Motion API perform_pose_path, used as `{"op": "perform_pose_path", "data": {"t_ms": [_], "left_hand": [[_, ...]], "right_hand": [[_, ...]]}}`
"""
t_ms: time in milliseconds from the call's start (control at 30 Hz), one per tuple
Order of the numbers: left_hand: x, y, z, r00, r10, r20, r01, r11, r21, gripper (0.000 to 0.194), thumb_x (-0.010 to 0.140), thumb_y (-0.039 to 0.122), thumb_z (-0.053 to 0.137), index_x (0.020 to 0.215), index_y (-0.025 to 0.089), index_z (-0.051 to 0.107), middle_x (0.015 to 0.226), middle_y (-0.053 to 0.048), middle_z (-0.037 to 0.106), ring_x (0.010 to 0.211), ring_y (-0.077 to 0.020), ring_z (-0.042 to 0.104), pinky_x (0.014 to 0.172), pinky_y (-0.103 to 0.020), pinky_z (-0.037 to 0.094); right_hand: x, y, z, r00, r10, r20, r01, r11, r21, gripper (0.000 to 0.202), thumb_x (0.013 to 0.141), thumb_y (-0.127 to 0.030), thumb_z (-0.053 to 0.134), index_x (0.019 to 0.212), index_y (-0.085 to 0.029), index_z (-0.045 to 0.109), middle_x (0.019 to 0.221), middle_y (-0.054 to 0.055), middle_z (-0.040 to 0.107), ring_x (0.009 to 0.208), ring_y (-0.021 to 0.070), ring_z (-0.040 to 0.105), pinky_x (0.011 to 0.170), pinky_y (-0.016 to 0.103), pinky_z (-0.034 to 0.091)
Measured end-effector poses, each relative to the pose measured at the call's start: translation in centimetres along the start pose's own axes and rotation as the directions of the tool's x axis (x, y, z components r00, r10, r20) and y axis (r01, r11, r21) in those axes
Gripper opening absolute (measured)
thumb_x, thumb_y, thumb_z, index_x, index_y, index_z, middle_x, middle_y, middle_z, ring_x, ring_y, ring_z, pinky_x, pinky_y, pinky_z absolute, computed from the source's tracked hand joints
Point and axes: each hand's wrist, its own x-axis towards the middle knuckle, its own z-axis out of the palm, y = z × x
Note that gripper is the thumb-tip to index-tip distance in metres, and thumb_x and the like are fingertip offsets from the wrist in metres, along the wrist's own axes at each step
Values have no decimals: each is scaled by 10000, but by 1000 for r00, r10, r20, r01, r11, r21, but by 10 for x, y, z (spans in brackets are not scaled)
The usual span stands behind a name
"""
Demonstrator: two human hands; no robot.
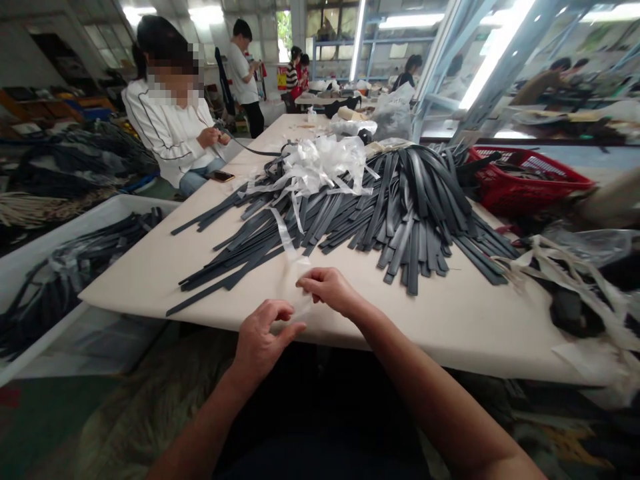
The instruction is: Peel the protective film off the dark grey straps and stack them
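By the right hand [327,290], thumb and fingers closed together, a translucent plastic strip [286,240] is pinched near the front edge of the cream tabletop [480,327]. The left hand [265,333] is held just beside it, thumb and fingertips parted. Beyond, dark flat straps [410,230] are partly covered by heaped clear plastic [325,163].
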Motion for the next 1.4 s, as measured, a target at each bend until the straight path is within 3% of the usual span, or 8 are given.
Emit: {"op": "perform_pose_path", "data": {"t_ms": [233, 567, 733, 933, 1067, 1200, 1300, 1400], "left_hand": [[18, 7, 19, 781, -398, 481, 613, 634, -471, 529, 690, 585, 743, 986, 146, 729, 899, -95, 766, 784, -208, 692, 760, -305, 525], [18, 2, 42, 672, -400, 623, 675, 677, -293, 443, 621, 624, 762, 749, 200, 788, 732, -43, 757, 751, -231, 664, 789, -315, 524], [39, -25, 14, 722, -505, 472, 688, 591, -420, 419, 530, 596, 838, 629, 200, 742, 653, -33, 719, 662, -200, 621, 687, -300, 531], [88, -50, -81, 892, -452, -12, 319, 648, -692, 396, 552, 459, 885, 523, 161, 626, 547, -3, 601, 556, -128, 536, 521, -241, 495], [157, -44, -168, 732, -467, -496, 0, 728, -685, 219, 751, 221, 745, 622, 144, 586, 624, 31, 643, 634, -77, 585, 608, -159, 487], [217, -20, -234, 619, -365, -695, -213, 774, -596, 131, 943, 193, 519, 882, 128, 615, 747, 66, 669, 732, -29, 606, 738, -147, 473], [224, -1, -235, 679, -339, -651, -310, 672, -673, 123, 955, 245, 546, 951, 151, 625, 783, 74, 698, 747, -36, 630, 739, -151, 498], [203, -3, -195, 771, -399, -495, -228, 554, -801, 91, 875, 200, 661, 815, 140, 628, 693, 44, 695, 639, -62, 637, 622, -155, 525]], "right_hand": [[-14, -3, -10, 982, -169, -86, 152, 973, -176, 166, 863, -261, 613, 773, -165, 714, 617, -32, 644, 505, 82, 551, 521, 189, 402], [-33, 1, -11, 926, -361, -109, 237, 782, -576, 154, 854, -330, 691, 725, -265, 747, 707, -51, 739, 642, 134, 637, 573, 207, 383], [-40, 15, -63, 888, -398, -230, 154, 730, -666, 200, 948, -266, 549, 978, -251, 746, 946, -8, 767, 807, 143, 703, 709, 192, 464], [-68, 67, -172, 793, -463, -396, -18, 632, -775, 401, 903, -200, 374, 1066, -215, 740, 1219, 156, 697, 652, 248, 726, 530, 327, 487], [-68, 115, -218, 855, -482, -192, -11, 354, -935, 571, 778, -80, 403, 1200, -299, 719, 1340, 115, 637, 825, 248, 757, 632, 338, 586], [-67, 133, -229, 860, -509, -35, 90, 219, -972, 636, 710, -54, 454, 1200, -359, 719, 1335, 41, 644, 1103, 276, 687, 856, 396, 601], [-63, 139, -230, 837, -546, -31, 86, 186, -979, 545, 718, -103, 512, 1131, -360, 757, 1237, 70, 702, 1047, 289, 707, 811, 420, 601], [-56, 143, -228, 811, -574, -107, 40, 237, -971, 472, 736, -140, 526, 1085, -329, 781, 1145, 113, 738, 945, 284, 736, 740, 413, 595]]}}
